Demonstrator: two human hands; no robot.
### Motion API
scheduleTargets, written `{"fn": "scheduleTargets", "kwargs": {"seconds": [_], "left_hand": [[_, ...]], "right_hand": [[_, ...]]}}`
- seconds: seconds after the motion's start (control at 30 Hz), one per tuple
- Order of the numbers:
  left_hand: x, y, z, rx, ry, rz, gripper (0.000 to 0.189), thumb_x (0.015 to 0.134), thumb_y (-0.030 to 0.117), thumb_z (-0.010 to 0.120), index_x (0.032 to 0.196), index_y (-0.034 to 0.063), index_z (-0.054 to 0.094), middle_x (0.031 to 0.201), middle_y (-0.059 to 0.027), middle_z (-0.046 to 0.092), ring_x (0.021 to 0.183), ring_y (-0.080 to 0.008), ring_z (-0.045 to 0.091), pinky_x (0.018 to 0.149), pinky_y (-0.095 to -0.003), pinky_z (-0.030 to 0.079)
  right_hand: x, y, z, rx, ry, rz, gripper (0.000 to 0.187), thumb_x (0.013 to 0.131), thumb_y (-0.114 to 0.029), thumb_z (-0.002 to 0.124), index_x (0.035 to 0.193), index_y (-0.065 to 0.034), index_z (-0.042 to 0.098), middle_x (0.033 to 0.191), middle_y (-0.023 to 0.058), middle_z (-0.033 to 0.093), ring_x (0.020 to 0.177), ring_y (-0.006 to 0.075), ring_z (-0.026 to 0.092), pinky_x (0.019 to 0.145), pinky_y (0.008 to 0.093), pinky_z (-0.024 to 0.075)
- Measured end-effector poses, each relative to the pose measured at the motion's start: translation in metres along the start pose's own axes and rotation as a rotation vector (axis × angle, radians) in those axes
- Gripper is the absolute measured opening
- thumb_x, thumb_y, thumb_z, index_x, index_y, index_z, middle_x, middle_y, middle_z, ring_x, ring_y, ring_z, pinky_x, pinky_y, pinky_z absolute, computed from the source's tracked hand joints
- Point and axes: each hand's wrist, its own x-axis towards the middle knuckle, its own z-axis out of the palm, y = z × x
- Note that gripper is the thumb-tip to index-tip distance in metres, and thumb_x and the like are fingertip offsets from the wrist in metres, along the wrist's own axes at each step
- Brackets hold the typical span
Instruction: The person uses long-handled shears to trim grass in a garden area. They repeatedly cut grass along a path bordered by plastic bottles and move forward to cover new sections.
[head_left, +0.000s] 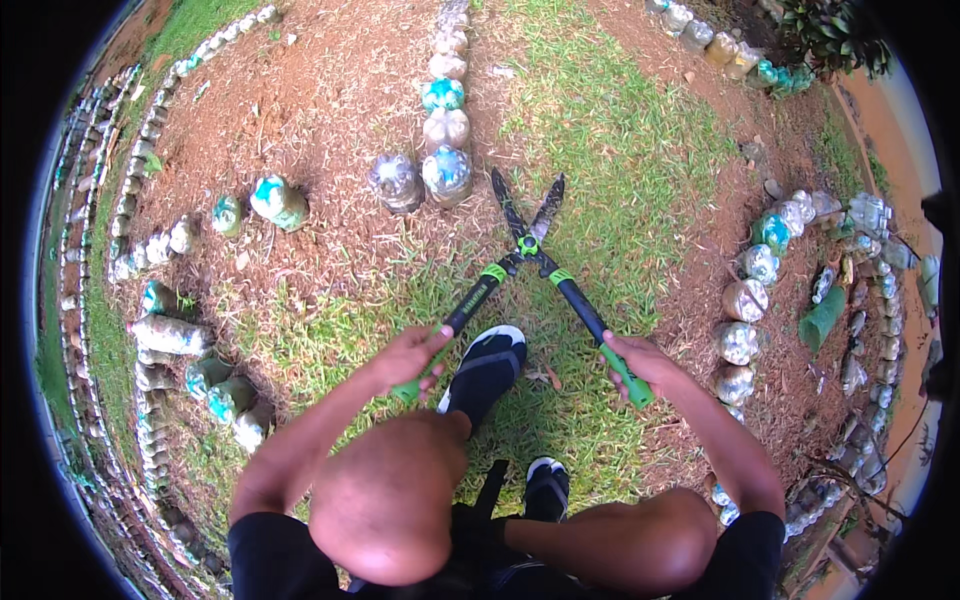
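A pair of hedge shears (528, 246) with black and green handles points away from me over short grass, its dark blades spread apart in a V. Around the left handle's green grip my left hand (411, 358) is closed. The right handle's green grip is in my right hand (636, 363). Both blade tips stand just right of the near end of a row of filled plastic bottles (447, 171) set upright in the soil. Whether the blades touch the grass cannot be told. My foot in a dark sandal (491, 367) is below the left handle.
Another bottle (396, 181) adjoins the middle row. Separate bottles (279, 202) and a lying bottle (171, 334) are on the left. A curved bottle border (745, 300) runs along the right, with a green leaf (823, 319) beyond it. A leafy shrub (832, 34) stands at the upper right.
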Motion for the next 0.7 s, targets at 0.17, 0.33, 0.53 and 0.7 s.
{"fn": "scheduleTargets", "kwargs": {"seconds": [0.17,0.33,0.53,0.7], "left_hand": [[0.087,-0.018,0.015,-0.21,-0.036,0.124,0.038,0.111,0.046,0.05,0.107,0.0078,0.05,0.071,-0.0021,0.055,0.049,-0.012,0.053,0.044,-0.0327,0.051],[0.155,0.006,0.004,-0.303,-0.001,0.199,0.032,0.111,0.043,0.05,0.108,0.0107,0.047,0.072,-0.004,0.056,0.047,-0.0146,0.053,0.043,-0.0346,0.05],[0.222,0.038,-0.002,-0.36,0.077,0.272,0.034,0.111,0.043,0.05,0.108,0.0089,0.047,0.071,-0.0037,0.055,0.047,-0.0148,0.054,0.043,-0.0353,0.05],[0.19,0.043,-0.04,-0.306,0.028,0.213,0.035,0.111,0.043,0.051,0.108,0.0084,0.049,0.071,-0.0038,0.057,0.047,-0.0141,0.055,0.043,-0.0347,0.05]], "right_hand": [[0.039,-0.039,-0.041,-0.224,0.215,-0.08,0.048,0.108,-0.054,0.051,0.093,-0.0088,0.052,0.065,0.0019,0.055,0.045,0.0142,0.054,0.04,0.0319,0.0469],[0.11,-0.072,-0.031,-0.155,0.295,-0.167,0.046,0.107,-0.052,0.055,0.092,-0.0081,0.052,0.063,0.0021,0.054,0.044,0.0141,0.053,0.039,0.0333,0.046],[0.194,-0.1,0.044,0.128,0.406,-0.334,0.046,0.106,-0.051,0.058,0.096,-0.0061,0.054,0.063,0.0039,0.056,0.043,0.0151,0.055,0.039,0.0338,0.0466],[0.178,-0.095,0.039,0.112,0.373,-0.281,0.047,0.106,-0.052,0.058,0.095,-0.0063,0.055,0.062,0.0036,0.057,0.043,0.0149,0.056,0.039,0.033,0.0468]]}}
